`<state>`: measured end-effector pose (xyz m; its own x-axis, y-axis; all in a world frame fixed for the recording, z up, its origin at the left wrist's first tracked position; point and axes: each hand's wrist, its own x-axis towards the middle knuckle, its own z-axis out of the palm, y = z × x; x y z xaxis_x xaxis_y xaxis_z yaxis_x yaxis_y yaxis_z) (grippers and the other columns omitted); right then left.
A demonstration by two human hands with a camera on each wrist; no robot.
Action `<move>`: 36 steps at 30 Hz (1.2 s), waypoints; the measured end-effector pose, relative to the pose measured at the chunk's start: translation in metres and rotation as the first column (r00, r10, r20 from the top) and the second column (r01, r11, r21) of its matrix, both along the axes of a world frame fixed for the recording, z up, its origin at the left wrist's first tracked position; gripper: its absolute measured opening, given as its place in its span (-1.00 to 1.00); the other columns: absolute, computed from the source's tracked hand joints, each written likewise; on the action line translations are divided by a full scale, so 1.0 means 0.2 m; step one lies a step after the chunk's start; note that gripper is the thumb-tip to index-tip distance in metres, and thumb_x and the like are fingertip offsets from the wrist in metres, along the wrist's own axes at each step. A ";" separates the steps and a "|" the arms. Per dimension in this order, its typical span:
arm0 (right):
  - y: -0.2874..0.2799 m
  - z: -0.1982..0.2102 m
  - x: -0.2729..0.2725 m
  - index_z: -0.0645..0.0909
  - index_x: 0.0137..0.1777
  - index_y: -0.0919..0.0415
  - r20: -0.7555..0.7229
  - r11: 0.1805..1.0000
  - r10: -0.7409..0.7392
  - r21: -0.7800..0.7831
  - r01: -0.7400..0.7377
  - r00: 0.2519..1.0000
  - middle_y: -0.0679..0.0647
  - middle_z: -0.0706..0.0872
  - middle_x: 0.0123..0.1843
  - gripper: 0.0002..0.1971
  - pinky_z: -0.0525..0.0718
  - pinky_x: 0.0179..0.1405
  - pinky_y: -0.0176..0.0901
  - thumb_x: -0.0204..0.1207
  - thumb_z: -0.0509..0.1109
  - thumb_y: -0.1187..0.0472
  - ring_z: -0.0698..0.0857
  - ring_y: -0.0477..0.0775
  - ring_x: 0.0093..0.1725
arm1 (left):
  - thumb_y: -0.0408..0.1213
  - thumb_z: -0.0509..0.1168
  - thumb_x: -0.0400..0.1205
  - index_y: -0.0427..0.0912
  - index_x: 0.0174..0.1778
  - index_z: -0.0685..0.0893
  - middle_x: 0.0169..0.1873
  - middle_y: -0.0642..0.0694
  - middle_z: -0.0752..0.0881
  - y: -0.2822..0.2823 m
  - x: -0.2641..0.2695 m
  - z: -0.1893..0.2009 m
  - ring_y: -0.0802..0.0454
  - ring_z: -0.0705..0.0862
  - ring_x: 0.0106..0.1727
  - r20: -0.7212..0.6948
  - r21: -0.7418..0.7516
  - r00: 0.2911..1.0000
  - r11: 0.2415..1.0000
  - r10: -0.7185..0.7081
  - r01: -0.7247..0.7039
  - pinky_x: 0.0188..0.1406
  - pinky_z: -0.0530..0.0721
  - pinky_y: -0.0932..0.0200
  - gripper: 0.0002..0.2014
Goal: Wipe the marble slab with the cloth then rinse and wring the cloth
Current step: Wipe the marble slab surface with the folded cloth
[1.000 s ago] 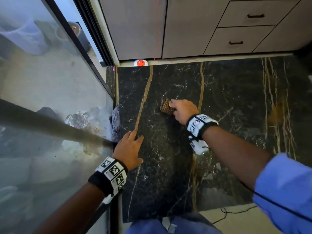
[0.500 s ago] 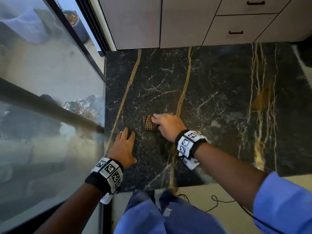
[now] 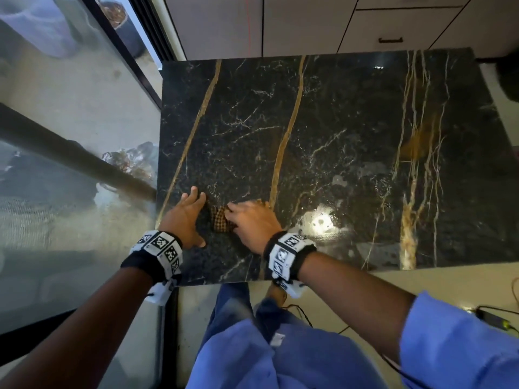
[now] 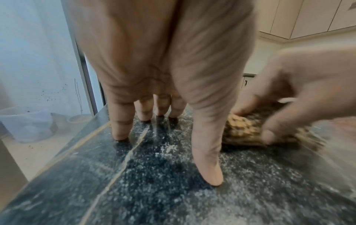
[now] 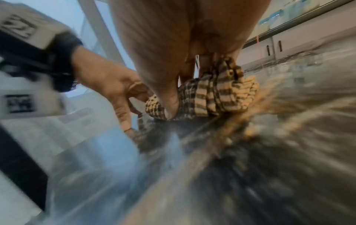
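Wiping near the marble slab (image 3: 351, 130) front-left corner.
Right hand (image 3: 252, 224) clutching bunched, seemingly damp cloth (image 3: 220, 221); left hand (image 3: 184, 220) flat, fingers straight.

Home kitchen — cabinets (image 3: 309, 23), marble slab (image 3: 337, 136).

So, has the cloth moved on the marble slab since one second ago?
Yes. The cloth has slid toward the slab's near edge, from beside the right gold vein to between the two veins.

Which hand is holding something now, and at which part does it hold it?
The right hand grips the bunched checked cloth from above, thumb on its near side, pressing it to the marble slab. The left hand holds nothing; its straight fingers rest on the slab.
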<state>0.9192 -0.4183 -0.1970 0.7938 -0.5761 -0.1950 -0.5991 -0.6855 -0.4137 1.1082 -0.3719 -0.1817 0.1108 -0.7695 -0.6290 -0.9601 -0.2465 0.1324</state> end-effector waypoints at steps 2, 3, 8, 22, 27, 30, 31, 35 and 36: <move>0.03 0.00 -0.12 0.63 0.37 0.11 0.026 0.998 0.035 0.057 -0.037 0.999 0.06 0.60 0.46 -0.61 0.51 0.41 0.09 0.54 0.40 0.27 0.56 0.17 0.40 | -0.17 0.65 0.28 -0.11 0.70 -0.07 0.69 -0.12 -0.17 0.00 -0.01 0.00 -0.14 -0.06 0.70 0.009 0.007 1.000 1.000 -0.003 0.003 0.59 0.25 -0.07 0.23; 0.01 0.01 -0.14 0.61 0.39 0.07 0.019 0.996 0.035 0.078 -0.036 0.999 0.02 0.58 0.49 -0.60 0.51 0.42 0.08 0.55 0.41 0.25 0.56 0.15 0.42 | -0.17 0.66 0.28 -0.11 0.70 -0.07 0.69 -0.12 -0.17 0.00 0.00 0.00 -0.14 -0.05 0.70 0.008 0.004 1.000 1.000 -0.001 0.001 0.60 0.25 -0.08 0.23; -0.20 0.03 0.00 0.65 0.32 -0.01 -0.048 0.986 -0.132 0.094 0.136 0.990 0.05 0.70 0.32 -0.64 0.61 0.29 0.18 0.52 0.42 0.22 0.64 0.18 0.31 | -0.13 0.65 0.28 -0.08 0.70 -0.07 0.69 -0.11 -0.15 0.01 0.00 0.01 -0.13 -0.03 0.69 0.018 -0.002 1.000 1.000 -0.016 0.016 0.60 0.23 -0.08 0.23; 0.17 0.00 -0.34 0.61 0.39 0.09 -0.016 0.963 0.249 0.113 -0.245 0.968 0.05 0.59 0.48 -0.61 0.54 0.41 0.15 0.56 0.36 0.27 0.54 0.15 0.45 | -0.18 0.66 0.27 -0.06 0.70 -0.05 0.69 -0.09 -0.15 0.02 0.00 0.01 -0.11 -0.03 0.70 -0.010 -0.014 1.000 1.000 0.017 -0.017 0.62 0.20 -0.11 0.22; 0.06 0.01 -0.18 0.61 0.36 0.03 -0.056 0.991 0.130 0.027 -0.129 0.990 0.05 0.63 0.43 -0.64 0.62 0.33 0.12 0.57 0.38 0.20 0.62 0.14 0.36 | -0.20 0.66 0.27 -0.06 0.70 -0.05 0.69 -0.10 -0.16 0.01 -0.01 0.01 -0.12 -0.03 0.69 -0.013 -0.002 0.999 1.000 0.029 -0.029 0.62 0.20 -0.11 0.22; 0.17 -0.02 -0.07 0.65 0.31 0.04 -0.046 0.980 0.200 0.012 -0.200 0.979 0.08 0.68 0.34 -0.67 0.62 0.28 0.09 0.55 0.34 0.22 0.62 0.16 0.30 | -0.21 0.67 0.26 -0.05 0.70 -0.05 0.69 -0.10 -0.15 0.02 0.00 0.01 -0.12 -0.03 0.69 -0.007 -0.005 0.999 0.999 0.043 -0.043 0.62 0.19 -0.12 0.23; 0.22 -0.02 -0.07 0.67 0.30 0.05 -0.044 0.970 0.244 0.012 -0.244 0.969 0.07 0.68 0.32 -0.66 0.62 0.25 0.10 0.54 0.33 0.24 0.61 0.17 0.29 | -0.21 0.67 0.26 -0.05 0.70 -0.04 0.69 -0.11 -0.15 0.01 -0.01 0.01 -0.12 -0.03 0.69 -0.006 -0.008 0.999 0.999 0.045 -0.045 0.62 0.19 -0.12 0.23; 0.37 -0.03 -0.26 0.73 0.22 0.15 0.089 0.944 0.321 0.049 -0.326 0.943 0.10 0.70 0.32 -0.68 0.63 0.25 0.14 0.49 0.39 0.37 0.63 0.22 0.29 | -0.22 0.67 0.25 -0.05 0.70 -0.05 0.69 -0.11 -0.15 0.01 -0.01 0.00 -0.12 -0.04 0.69 -0.010 -0.001 0.999 0.999 0.051 -0.051 0.62 0.18 -0.12 0.24; 0.37 -0.04 -0.34 0.73 0.23 0.16 0.123 0.953 0.280 0.083 -0.291 0.952 0.11 0.69 0.35 -0.66 0.60 0.33 0.15 0.48 0.41 0.39 0.62 0.21 0.33 | -0.22 0.67 0.25 -0.05 0.70 -0.05 0.69 -0.10 -0.15 0.01 -0.01 -0.01 -0.12 -0.04 0.69 -0.010 -0.002 0.999 0.999 0.049 -0.049 0.62 0.18 -0.12 0.24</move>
